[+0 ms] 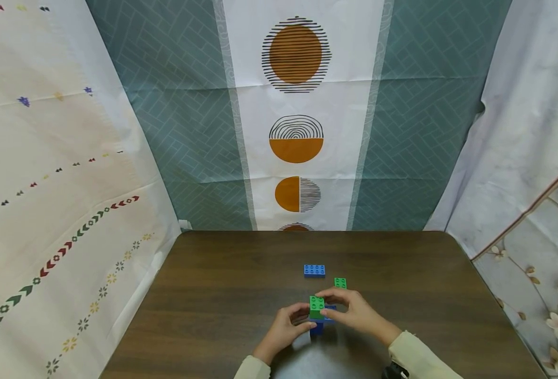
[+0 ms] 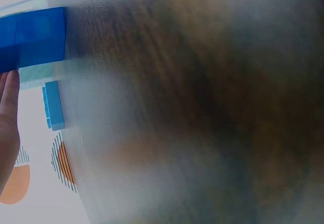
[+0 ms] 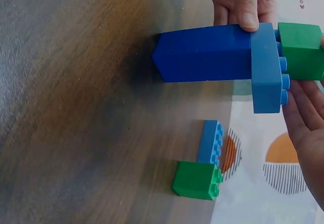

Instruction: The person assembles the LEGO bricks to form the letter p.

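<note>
Dark blue bricks (image 3: 202, 54) stand as an upright column on the table, with a lighter blue brick (image 3: 266, 69) lying across the top. A green brick (image 1: 317, 307) sits above the lighter blue one, over its studs. My right hand (image 1: 355, 313) pinches the green brick between thumb and fingers. From the other side, my left hand (image 1: 286, 329) holds the column near its upper end; its thumb lies at the seam under the crossing brick in the right wrist view. Only the column's blue side (image 2: 40, 36) and some left fingers show in the left wrist view.
Beyond the stack lies a loose blue brick (image 1: 314, 271), with a loose green brick (image 1: 340, 282) nearer and to its right. The brown wooden table (image 1: 212, 295) ends at a patterned curtain (image 1: 298, 105) behind; further cloths hang at both sides.
</note>
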A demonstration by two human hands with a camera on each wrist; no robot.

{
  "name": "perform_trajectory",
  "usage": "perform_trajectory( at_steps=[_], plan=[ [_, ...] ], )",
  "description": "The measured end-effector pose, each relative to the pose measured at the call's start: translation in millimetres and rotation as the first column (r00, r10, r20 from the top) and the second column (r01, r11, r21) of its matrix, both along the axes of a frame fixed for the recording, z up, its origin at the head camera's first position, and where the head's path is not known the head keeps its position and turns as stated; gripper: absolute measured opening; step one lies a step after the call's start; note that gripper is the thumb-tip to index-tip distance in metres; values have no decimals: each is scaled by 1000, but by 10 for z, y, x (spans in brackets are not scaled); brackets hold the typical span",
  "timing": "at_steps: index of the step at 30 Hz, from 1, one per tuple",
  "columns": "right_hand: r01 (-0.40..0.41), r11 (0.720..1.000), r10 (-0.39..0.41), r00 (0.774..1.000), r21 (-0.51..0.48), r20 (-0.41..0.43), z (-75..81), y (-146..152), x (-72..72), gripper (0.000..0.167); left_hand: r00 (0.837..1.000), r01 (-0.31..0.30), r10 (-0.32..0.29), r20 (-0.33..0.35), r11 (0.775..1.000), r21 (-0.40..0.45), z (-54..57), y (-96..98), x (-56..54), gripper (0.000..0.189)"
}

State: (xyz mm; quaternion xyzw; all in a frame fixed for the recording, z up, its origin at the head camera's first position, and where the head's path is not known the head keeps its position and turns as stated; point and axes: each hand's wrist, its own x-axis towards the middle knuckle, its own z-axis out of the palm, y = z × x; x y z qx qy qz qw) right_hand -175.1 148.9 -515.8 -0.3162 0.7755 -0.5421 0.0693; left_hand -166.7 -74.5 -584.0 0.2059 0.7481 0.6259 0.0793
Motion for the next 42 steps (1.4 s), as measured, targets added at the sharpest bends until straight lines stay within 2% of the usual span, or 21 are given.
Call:
perform_trajectory(
  at_steps=[2, 6, 22, 33, 42],
  plan=[
    [4, 1000, -4, 1000, -9, 18, -79, 18, -27, 34, 1000, 0, 0, 0, 1000, 4, 7, -1, 3, 33],
    [5, 1000, -4, 999, -26, 52, -71, 22, -26, 34, 1000, -1, 0, 7, 1000, 12, 0, -6, -3, 33],
    [20, 998, -16, 997, -53, 73, -81, -17, -13, 31, 1000, 3, -4, 7, 1000, 9, -8, -5, -12, 32],
    [43, 998, -39, 996, -53, 74, -98, -29, -9, 31, 1000, 2, -2, 23, 1000, 6, 9, 2, 0, 33],
    [81, 996, -78, 991, -28, 106, -91, -48, 6, 31, 999, -7, 7, 33, 1000, -14, 26, 6, 0, 32]
  ],
)
